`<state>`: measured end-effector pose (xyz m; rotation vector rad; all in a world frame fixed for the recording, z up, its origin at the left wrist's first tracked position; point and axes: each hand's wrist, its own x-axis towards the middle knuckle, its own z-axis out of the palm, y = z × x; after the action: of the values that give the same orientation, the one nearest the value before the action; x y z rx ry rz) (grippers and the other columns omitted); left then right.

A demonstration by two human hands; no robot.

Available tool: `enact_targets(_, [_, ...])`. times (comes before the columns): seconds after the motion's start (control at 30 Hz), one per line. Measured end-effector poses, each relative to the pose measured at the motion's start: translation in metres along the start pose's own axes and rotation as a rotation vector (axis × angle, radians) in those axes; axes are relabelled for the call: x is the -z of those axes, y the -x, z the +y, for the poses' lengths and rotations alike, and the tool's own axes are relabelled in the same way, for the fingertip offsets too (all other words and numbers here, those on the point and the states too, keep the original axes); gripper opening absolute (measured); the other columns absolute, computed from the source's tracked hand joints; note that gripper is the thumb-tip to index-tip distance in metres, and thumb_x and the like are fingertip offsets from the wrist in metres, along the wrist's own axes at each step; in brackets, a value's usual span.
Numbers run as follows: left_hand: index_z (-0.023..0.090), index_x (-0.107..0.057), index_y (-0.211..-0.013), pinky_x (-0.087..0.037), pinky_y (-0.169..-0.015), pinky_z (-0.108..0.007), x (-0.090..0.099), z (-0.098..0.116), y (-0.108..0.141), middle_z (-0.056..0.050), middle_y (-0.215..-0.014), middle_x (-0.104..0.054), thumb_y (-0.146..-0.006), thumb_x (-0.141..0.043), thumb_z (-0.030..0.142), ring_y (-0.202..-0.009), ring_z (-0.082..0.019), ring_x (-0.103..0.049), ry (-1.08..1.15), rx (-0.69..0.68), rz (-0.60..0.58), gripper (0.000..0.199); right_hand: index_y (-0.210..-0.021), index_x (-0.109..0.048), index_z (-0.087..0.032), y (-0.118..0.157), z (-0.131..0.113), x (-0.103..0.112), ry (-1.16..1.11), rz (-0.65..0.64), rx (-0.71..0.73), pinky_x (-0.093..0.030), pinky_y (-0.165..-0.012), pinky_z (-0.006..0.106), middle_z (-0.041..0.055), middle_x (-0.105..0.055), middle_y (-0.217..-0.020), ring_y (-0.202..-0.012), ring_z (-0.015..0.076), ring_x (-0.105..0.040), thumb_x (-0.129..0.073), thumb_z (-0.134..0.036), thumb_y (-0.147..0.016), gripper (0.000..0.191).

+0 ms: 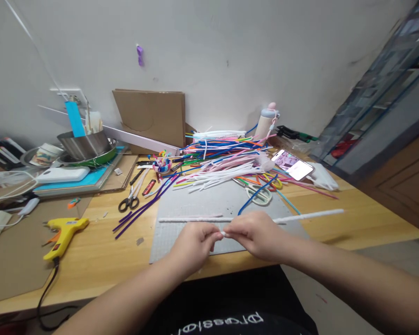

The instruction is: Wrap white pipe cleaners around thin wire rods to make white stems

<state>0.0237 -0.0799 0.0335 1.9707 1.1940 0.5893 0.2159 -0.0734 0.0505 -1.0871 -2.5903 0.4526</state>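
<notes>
Both hands meet over the front of the grey mat (167, 242). My left hand (197, 240) pinches one side of a small white piece (224, 234), which looks like fuzzy stem. My right hand (254, 232) pinches its other side, fingertips close to those of the left. Just beyond the hands lies a long white pipe cleaner (181, 219), partly hidden behind the right hand; a thicker white length (310, 215) shows to the right, over the mat's edge. A blue pipe cleaner (256, 194) ends near the right hand.
Bundles of coloured pipe cleaners (226, 158) cover the back of the table. White-handled scissors (260, 195) and a phone (293, 165) lie at right. Black-handled scissors (128, 204), purple pipe cleaners (143, 211) and a yellow glue gun (64, 235) are at left. A bottle (264, 123) stands behind.
</notes>
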Motion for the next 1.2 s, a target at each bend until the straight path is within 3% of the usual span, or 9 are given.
enact_targets(0.13, [0.016,-0.061,-0.063,-0.031,-0.046,-0.021,0.002,0.002,-0.002,0.005,-0.044,-0.048,-0.075,-0.054,0.033,-0.041,-0.009,-0.039,0.436,0.286,-0.146,0.023,-0.079,-0.067,-0.021,-0.001,0.002,0.003,0.093,-0.021,0.108,-0.024,-0.052,0.024,0.0005,-0.068,-0.070,-0.061,0.0118,-0.057,-0.048,-0.017,-0.084,0.020])
enact_targets(0.27, [0.015,-0.062,-0.067,-0.031,-0.049,-0.021,0.000,-0.007,-0.003,0.005,-0.046,-0.050,-0.073,-0.059,0.040,-0.043,-0.008,-0.041,0.646,0.283,-0.308,0.026,-0.076,-0.065,-0.022,-0.009,0.006,0.013,0.220,-0.080,0.259,-0.023,-0.053,0.025,-0.0015,-0.065,-0.067,-0.060,0.0116,-0.052,-0.051,-0.019,-0.085,0.018])
enact_targets(0.6, [0.014,-0.062,-0.069,-0.028,-0.051,-0.022,0.020,-0.017,0.001,0.004,-0.046,-0.050,-0.077,-0.058,0.040,-0.045,-0.008,-0.038,0.704,0.237,-0.084,0.027,-0.077,-0.061,-0.026,-0.030,0.053,0.057,0.627,0.314,0.316,-0.025,-0.081,0.036,-0.0036,-0.057,-0.067,-0.074,0.0147,-0.048,-0.045,-0.030,-0.093,0.023])
enact_targets(0.73, [0.014,-0.061,-0.068,-0.027,-0.049,-0.022,0.022,-0.028,0.005,0.003,-0.046,-0.051,-0.076,-0.060,0.040,-0.044,-0.008,-0.038,0.708,0.307,-0.013,0.027,-0.095,-0.062,-0.032,-0.027,0.082,0.066,0.643,0.604,0.237,-0.019,-0.096,0.043,-0.0012,-0.063,-0.099,-0.099,0.0186,-0.052,-0.054,-0.032,-0.088,0.010])
enact_targets(0.83, [0.015,-0.060,-0.069,-0.027,-0.048,-0.021,0.019,-0.036,0.001,0.004,-0.045,-0.050,-0.076,-0.060,0.041,-0.043,-0.007,-0.037,0.775,0.312,0.143,0.027,-0.111,-0.058,-0.028,-0.024,0.078,0.055,0.310,0.893,0.054,-0.014,-0.103,0.050,0.0080,-0.052,-0.122,-0.117,0.0268,-0.043,-0.060,-0.031,-0.083,0.028])
enact_targets(0.9, [0.015,-0.061,-0.070,-0.030,-0.050,-0.021,0.018,-0.037,-0.006,0.004,-0.047,-0.052,-0.076,-0.060,0.040,-0.046,-0.008,-0.040,0.807,0.268,0.252,0.026,-0.105,-0.059,-0.022,-0.024,0.060,0.035,-0.013,0.960,-0.005,-0.030,-0.097,0.047,0.0105,-0.055,-0.112,-0.111,0.0262,-0.046,-0.054,-0.029,-0.086,0.022])
enact_targets(1.0, [0.015,-0.062,-0.072,-0.035,-0.054,-0.020,0.015,-0.029,-0.016,0.003,-0.050,-0.054,-0.077,-0.061,0.038,-0.051,-0.008,-0.045,0.822,0.211,0.381,0.024,-0.079,-0.061,-0.019,-0.028,0.021,-0.006,-0.229,0.671,-0.028,-0.048,-0.064,0.028,0.0026,-0.061,-0.073,-0.070,0.0158,-0.059,-0.045,-0.029,-0.091,0.023])
enact_targets(1.1, [0.016,-0.060,-0.075,-0.036,-0.045,-0.020,0.010,-0.013,-0.022,0.005,-0.053,-0.053,-0.075,-0.062,0.041,-0.043,-0.007,-0.045,0.911,0.213,0.427,0.026,-0.079,-0.059,-0.015,-0.039,-0.012,-0.041,-1.091,0.151,-0.212,-0.048,-0.059,0.027,0.0046,-0.061,-0.072,-0.067,0.0153,-0.059,-0.037,-0.040,-0.093,0.035])
enact_targets(1.2, [0.018,-0.057,-0.079,-0.027,-0.031,-0.018,0.004,-0.001,-0.024,0.007,-0.057,-0.051,-0.073,-0.063,0.045,-0.031,-0.004,-0.035,1.036,0.268,0.434,0.028,-0.086,-0.052,-0.017,-0.049,-0.026,-0.060,-1.588,0.120,-0.282,-0.048,-0.061,0.028,0.0043,-0.060,-0.074,-0.068,0.0153,-0.060,-0.039,-0.044,-0.091,0.031])
